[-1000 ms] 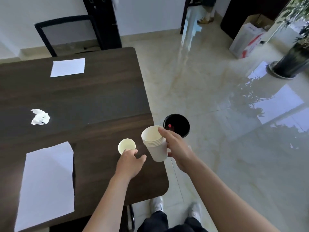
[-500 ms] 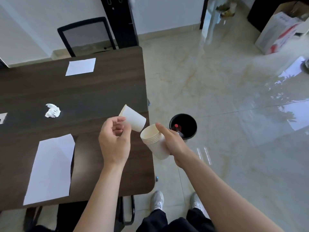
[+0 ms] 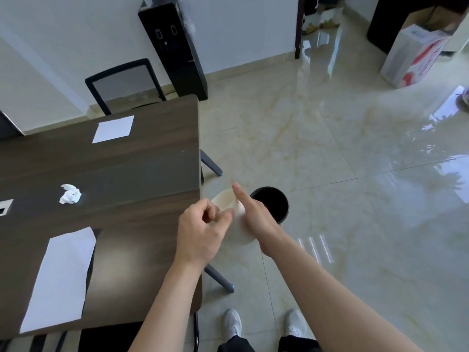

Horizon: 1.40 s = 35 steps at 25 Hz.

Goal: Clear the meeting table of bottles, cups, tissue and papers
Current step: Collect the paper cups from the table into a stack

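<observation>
My right hand (image 3: 256, 217) holds a stack of white paper cups (image 3: 234, 222) just off the right edge of the dark wooden table (image 3: 142, 174), its index finger pointing up. My left hand (image 3: 200, 229) sits against the stack's rim with fingers curled; the single cup it carried now lies in the stack. A crumpled tissue (image 3: 70, 194) lies mid-table. One white sheet of paper (image 3: 62, 278) lies at the near left, a smaller sheet of paper (image 3: 113, 128) at the far side. A black waste bin (image 3: 272, 203) stands on the floor right behind my right hand.
A black mesh chair (image 3: 124, 85) stands at the table's far end, beside a black water dispenser (image 3: 175, 49). A cardboard box (image 3: 416, 57) sits at the far right. Chair legs (image 3: 218, 278) poke out under the table edge, and my white shoes (image 3: 232, 323) are below.
My left hand lifted the lone cup off the table and brought it right, setting it into the stack held by my right hand. The view has swung rightwards.
</observation>
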{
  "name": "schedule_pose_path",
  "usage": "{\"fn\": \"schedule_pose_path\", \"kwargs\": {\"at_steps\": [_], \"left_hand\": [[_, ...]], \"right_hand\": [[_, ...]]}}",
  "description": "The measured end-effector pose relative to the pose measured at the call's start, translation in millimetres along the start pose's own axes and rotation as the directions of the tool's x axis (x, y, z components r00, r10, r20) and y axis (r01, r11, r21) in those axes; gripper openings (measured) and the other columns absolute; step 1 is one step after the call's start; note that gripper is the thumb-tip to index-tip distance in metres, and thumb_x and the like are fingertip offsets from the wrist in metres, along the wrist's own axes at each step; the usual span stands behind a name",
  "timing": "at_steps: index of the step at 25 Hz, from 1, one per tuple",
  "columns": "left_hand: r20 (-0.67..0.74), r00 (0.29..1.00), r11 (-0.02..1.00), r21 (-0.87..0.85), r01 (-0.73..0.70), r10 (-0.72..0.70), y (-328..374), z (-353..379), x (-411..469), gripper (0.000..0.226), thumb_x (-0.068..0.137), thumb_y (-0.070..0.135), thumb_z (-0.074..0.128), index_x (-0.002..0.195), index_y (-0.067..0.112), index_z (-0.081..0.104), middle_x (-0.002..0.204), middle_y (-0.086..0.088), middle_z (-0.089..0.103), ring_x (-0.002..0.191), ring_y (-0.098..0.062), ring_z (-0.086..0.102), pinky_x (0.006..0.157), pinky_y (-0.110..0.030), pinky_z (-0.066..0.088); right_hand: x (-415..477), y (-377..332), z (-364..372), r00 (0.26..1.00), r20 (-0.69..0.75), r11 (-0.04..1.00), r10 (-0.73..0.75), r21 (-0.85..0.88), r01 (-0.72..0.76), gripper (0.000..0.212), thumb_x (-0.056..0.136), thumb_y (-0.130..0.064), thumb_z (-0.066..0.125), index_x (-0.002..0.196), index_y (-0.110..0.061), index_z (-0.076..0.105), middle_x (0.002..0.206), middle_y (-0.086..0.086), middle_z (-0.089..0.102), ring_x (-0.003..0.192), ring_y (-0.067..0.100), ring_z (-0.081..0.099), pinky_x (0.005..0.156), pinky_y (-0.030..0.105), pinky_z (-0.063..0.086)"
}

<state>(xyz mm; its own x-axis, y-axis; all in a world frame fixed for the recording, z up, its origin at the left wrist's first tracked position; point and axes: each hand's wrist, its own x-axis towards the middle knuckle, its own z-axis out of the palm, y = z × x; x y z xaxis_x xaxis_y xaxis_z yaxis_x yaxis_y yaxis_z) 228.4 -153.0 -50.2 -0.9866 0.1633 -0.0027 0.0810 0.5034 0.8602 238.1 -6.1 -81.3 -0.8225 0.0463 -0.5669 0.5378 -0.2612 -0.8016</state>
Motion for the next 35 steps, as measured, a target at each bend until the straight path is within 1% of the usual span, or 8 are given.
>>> {"fn": "schedule_pose_path", "kwargs": {"at_steps": [4, 6, 8, 11, 14, 22, 28, 35], "left_hand": [[0.039, 0.999, 1.000, -0.030, -0.002, 0.004, 6.6, 23.4, 7.3, 0.050, 0.077, 0.055, 0.080, 0.065, 0.019, 0.047, 0.070, -0.004, 0.057, 0.061, -0.016, 0.048, 0.062, -0.032, 0.043], [-0.067, 0.998, 0.999, -0.046, -0.014, 0.011, 9.1, 32.1, 13.0, 0.036, 0.079, 0.050, 0.084, 0.086, 0.022, 0.063, 0.096, 0.001, 0.064, 0.070, -0.009, 0.059, 0.066, -0.022, 0.048], [-0.033, 0.994, 0.991, -0.093, 0.099, -0.103, 15.0, 41.0, 21.3, 0.046, 0.078, 0.052, 0.087, 0.109, 0.027, 0.065, 0.112, 0.006, 0.066, 0.080, -0.003, 0.065, 0.072, -0.018, 0.051], [0.171, 0.966, 0.969, -0.117, 0.216, -0.194, 20.3, 53.6, 35.1, 0.051, 0.076, 0.071, 0.080, 0.112, 0.036, 0.070, 0.104, 0.007, 0.076, 0.096, -0.015, 0.072, 0.081, -0.034, 0.058], [0.198, 0.967, 0.977, -0.108, 0.183, -0.159, 20.8, 65.8, 43.8, 0.052, 0.077, 0.079, 0.067, 0.114, 0.041, 0.071, 0.104, 0.010, 0.078, 0.100, -0.016, 0.073, 0.089, -0.046, 0.060], [0.144, 0.982, 0.963, -0.220, 0.153, -0.123, 10.7, 84.1, 79.4, 0.066, 0.075, 0.077, 0.073, 0.125, 0.034, 0.069, 0.108, 0.005, 0.078, 0.095, -0.015, 0.071, 0.081, -0.034, 0.056], [0.173, 0.976, 0.938, -0.295, 0.180, -0.133, -3.7, 100.6, 134.2, 0.060, 0.074, 0.073, 0.074, 0.123, 0.038, 0.068, 0.109, 0.012, 0.078, 0.098, -0.013, 0.073, 0.087, -0.036, 0.059], [0.198, 0.971, 0.920, -0.340, 0.193, -0.131, -8.9, 103.5, 229.0, 0.050, 0.085, 0.055, 0.078, 0.128, 0.032, 0.067, 0.108, 0.017, 0.075, 0.097, 0.003, 0.068, 0.080, -0.015, 0.053]], "right_hand": [[5.3, -6.0, -26.4, 1.000, 0.005, 1.000, -0.019, -0.006, 0.019, 0.056, 0.081, -0.069, 0.066, 0.099, -0.017, 0.078, 0.097, -0.002, 0.071, 0.096, 0.019, 0.065, 0.084, 0.035, 0.047], [7.7, -8.2, -35.9, 1.000, -0.005, 1.000, -0.020, 0.005, 0.020, 0.047, 0.085, -0.058, 0.068, 0.102, -0.015, 0.077, 0.093, 0.001, 0.071, 0.088, 0.020, 0.064, 0.074, 0.034, 0.047], [7.8, -14.9, -45.9, 1.000, -0.018, 1.000, -0.016, 0.014, 0.016, 0.038, 0.090, -0.051, 0.067, 0.108, -0.018, 0.077, 0.097, 0.003, 0.073, 0.086, 0.020, 0.065, 0.069, 0.033, 0.047], [12.4, -23.6, -61.0, 0.999, -0.037, 0.999, -0.036, 0.040, 0.037, 0.032, 0.093, -0.047, 0.065, 0.111, -0.023, 0.076, 0.101, 0.001, 0.074, 0.089, 0.020, 0.066, 0.073, 0.033, 0.049], [21.4, -25.7, -72.9, 0.997, -0.069, 0.998, -0.036, 0.040, 0.039, 0.042, 0.082, -0.056, 0.066, 0.109, -0.024, 0.074, 0.103, 0.000, 0.072, 0.094, 0.022, 0.065, 0.077, 0.036, 0.049], [56.8, -42.0, -83.4, 0.996, -0.083, 1.000, 0.021, -0.007, -0.022, 0.062, 0.064, -0.068, 0.068, 0.111, -0.026, 0.071, 0.114, 0.003, 0.075, 0.111, 0.027, 0.070, 0.096, 0.046, 0.055], [103.8, -65.3, -89.0, 0.989, -0.145, 0.998, 0.032, -0.046, -0.039, 0.051, 0.072, -0.061, 0.069, 0.112, -0.030, 0.075, 0.118, 0.007, 0.076, 0.114, 0.030, 0.071, 0.091, 0.049, 0.060], [166.0, -130.7, -83.8, 0.984, -0.180, 0.994, 0.014, -0.107, -0.034, 0.022, 0.100, -0.036, 0.061, 0.112, -0.025, 0.075, 0.115, 0.007, 0.075, 0.091, 0.017, 0.071, 0.058, 0.020, 0.058]]}}
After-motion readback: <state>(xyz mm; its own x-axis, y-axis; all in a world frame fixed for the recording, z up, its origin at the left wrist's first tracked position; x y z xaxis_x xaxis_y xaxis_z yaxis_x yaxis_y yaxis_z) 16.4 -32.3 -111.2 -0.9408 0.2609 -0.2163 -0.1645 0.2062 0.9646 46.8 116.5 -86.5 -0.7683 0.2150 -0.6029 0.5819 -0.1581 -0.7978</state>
